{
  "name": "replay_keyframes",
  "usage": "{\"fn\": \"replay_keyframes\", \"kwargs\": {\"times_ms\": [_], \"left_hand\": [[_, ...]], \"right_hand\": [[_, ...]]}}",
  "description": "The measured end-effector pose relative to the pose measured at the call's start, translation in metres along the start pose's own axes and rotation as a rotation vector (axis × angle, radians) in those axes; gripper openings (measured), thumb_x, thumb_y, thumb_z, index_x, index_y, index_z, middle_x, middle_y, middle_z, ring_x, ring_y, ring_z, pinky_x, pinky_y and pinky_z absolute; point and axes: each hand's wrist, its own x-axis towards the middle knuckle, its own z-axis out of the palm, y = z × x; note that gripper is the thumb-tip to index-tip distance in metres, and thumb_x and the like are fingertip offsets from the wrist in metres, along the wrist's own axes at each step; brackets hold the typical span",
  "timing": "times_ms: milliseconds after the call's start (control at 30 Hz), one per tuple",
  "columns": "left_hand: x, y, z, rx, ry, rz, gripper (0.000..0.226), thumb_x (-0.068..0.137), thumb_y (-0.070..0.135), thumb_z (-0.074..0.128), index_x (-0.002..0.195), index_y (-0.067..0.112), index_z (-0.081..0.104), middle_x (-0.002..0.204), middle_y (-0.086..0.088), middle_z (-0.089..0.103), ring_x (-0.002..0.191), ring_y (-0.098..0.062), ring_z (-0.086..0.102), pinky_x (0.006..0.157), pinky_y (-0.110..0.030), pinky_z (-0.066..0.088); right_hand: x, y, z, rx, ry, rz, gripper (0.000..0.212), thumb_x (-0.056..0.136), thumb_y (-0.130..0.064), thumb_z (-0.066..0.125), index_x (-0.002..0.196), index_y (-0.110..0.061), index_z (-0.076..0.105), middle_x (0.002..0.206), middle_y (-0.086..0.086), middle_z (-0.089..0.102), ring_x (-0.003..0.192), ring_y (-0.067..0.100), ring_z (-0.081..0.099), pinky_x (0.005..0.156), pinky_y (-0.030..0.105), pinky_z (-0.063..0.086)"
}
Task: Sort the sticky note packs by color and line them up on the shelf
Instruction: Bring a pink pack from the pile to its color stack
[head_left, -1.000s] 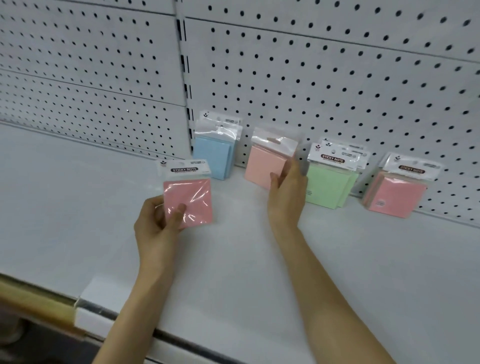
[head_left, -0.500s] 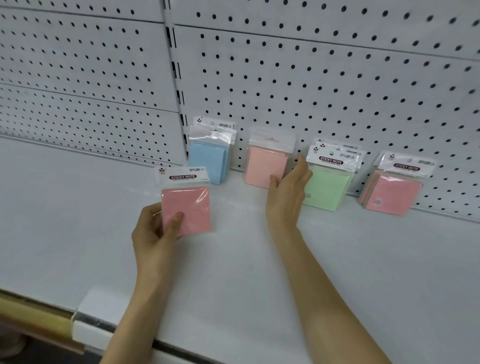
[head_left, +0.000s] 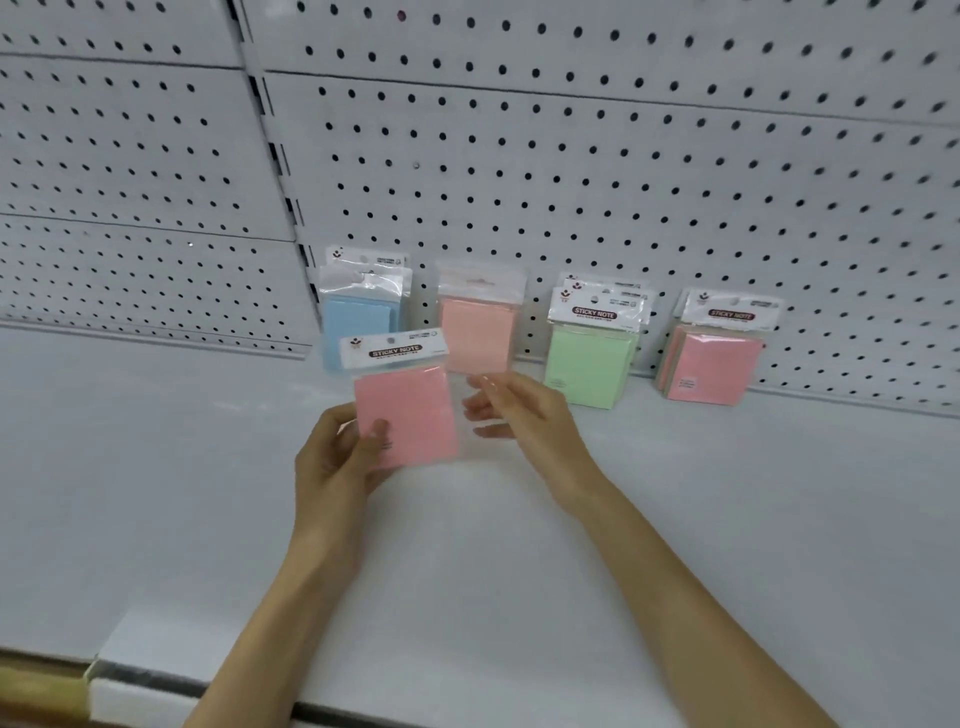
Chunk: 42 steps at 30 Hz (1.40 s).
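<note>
Left hand (head_left: 332, 467) grips pink pack (head_left: 410, 410), partly hiding blue pack (head_left: 353, 322); right hand (head_left: 524, 415) loose, empty, before peach pack (head_left: 478, 332).

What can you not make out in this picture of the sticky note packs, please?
All in the head view:
Blue packs: lower right corner hidden behind the held pink pack in the left hand.
Right hand: motion-blurred; contact with the held pink pack unclear.
Green packs and pink stack: count hidden behind the front packs.
Small print on pack fronts: too small to read.
</note>
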Motion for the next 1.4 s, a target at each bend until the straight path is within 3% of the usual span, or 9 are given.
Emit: {"fn": "replay_keyframes", "kwargs": {"times_ms": [133,233,367,433,567,667,933,1200,1400], "left_hand": [[-0.009,-0.011,0.064,0.036,-0.216,-0.020,0.012,0.090,0.003,0.056,0.099,0.008,0.061,0.089,-0.006,0.072,0.083,-0.016,0.066,0.075,-0.031,0.057],[-0.010,-0.024,0.105,0.146,-0.350,0.054,0.014,0.091,0.008,0.058,0.100,0.015,0.065,0.097,0.000,0.071,0.086,-0.012,0.066,0.079,-0.032,0.055],[0.000,-0.047,0.137,0.497,-0.425,0.318,0.016,0.094,0.024,0.053,0.106,0.029,0.063,0.110,0.007,0.065,0.096,0.001,0.059,0.080,-0.016,0.046],[0.008,-0.054,0.145,0.767,-0.464,0.495,0.032,0.092,0.040,0.042,0.112,0.027,0.062,0.114,0.009,0.060,0.104,-0.008,0.054,0.081,-0.022,0.043],[0.024,-0.061,0.154,1.069,-0.499,0.745,0.041,0.090,0.039,0.038,0.112,0.016,0.064,0.114,-0.004,0.059,0.102,-0.024,0.052,0.085,-0.034,0.047],[0.027,-0.064,0.154,1.142,-0.483,0.758,0.043,0.089,0.039,0.040,0.114,0.014,0.065,0.115,-0.008,0.058,0.102,-0.029,0.055,0.087,-0.037,0.046],[0.020,-0.060,0.155,1.232,-0.468,0.777,0.050,0.090,0.044,0.039,0.119,0.011,0.062,0.119,-0.013,0.056,0.110,-0.031,0.049,0.091,-0.042,0.041],[0.019,-0.058,0.152,1.251,-0.496,0.778,0.052,0.092,0.046,0.038,0.122,0.010,0.060,0.122,-0.013,0.054,0.114,-0.029,0.046,0.093,-0.042,0.039],[0.003,-0.044,0.174,1.326,-0.547,0.835,0.054,0.092,0.049,0.036,0.125,0.012,0.058,0.125,-0.013,0.055,0.114,-0.033,0.049,0.092,-0.043,0.038]], "right_hand": [[-0.030,-0.002,-0.041,-0.035,0.079,-0.017,0.014,0.083,-0.004,0.067,0.093,-0.014,0.067,0.085,-0.001,0.070,0.074,0.006,0.065,0.068,0.020,0.053],[-0.047,-0.007,-0.089,-0.049,0.235,-0.032,0.017,0.081,-0.002,0.069,0.090,-0.016,0.069,0.085,-0.002,0.072,0.075,0.010,0.065,0.069,0.025,0.054],[-0.071,-0.009,-0.165,-0.099,0.447,-0.019,0.014,0.082,-0.004,0.068,0.093,-0.013,0.068,0.085,-0.001,0.071,0.073,0.010,0.063,0.065,0.019,0.053],[-0.081,-0.005,-0.199,-0.151,0.531,-0.002,0.015,0.083,-0.005,0.067,0.093,-0.016,0.068,0.085,-0.003,0.070,0.076,0.011,0.063,0.064,0.018,0.053],[-0.084,0.000,-0.233,-0.215,0.586,-0.001,0.016,0.083,-0.006,0.067,0.092,-0.019,0.068,0.089,-0.003,0.070,0.079,0.012,0.063,0.069,0.021,0.053],[-0.067,0.005,-0.234,-0.336,0.607,-0.028,0.015,0.083,-0.010,0.068,0.090,-0.024,0.066,0.089,-0.003,0.070,0.080,0.015,0.063,0.076,0.028,0.052],[-0.023,0.012,-0.225,-0.739,0.605,-0.087,0.021,0.081,-0.032,0.069,0.094,-0.022,0.057,0.081,-0.005,0.056,0.069,0.012,0.051,0.069,0.034,0.044],[-0.009,0.016,-0.229,-0.677,0.664,-0.038,0.039,0.078,-0.036,0.072,0.099,-0.022,0.041,0.081,-0.004,0.049,0.069,0.006,0.047,0.069,0.033,0.043],[-0.043,-0.004,-0.271,-0.870,0.545,-0.157,0.046,0.085,-0.040,0.064,0.123,-0.018,0.047,0.115,0.000,0.050,0.106,0.017,0.050,0.090,0.033,0.044]]}}
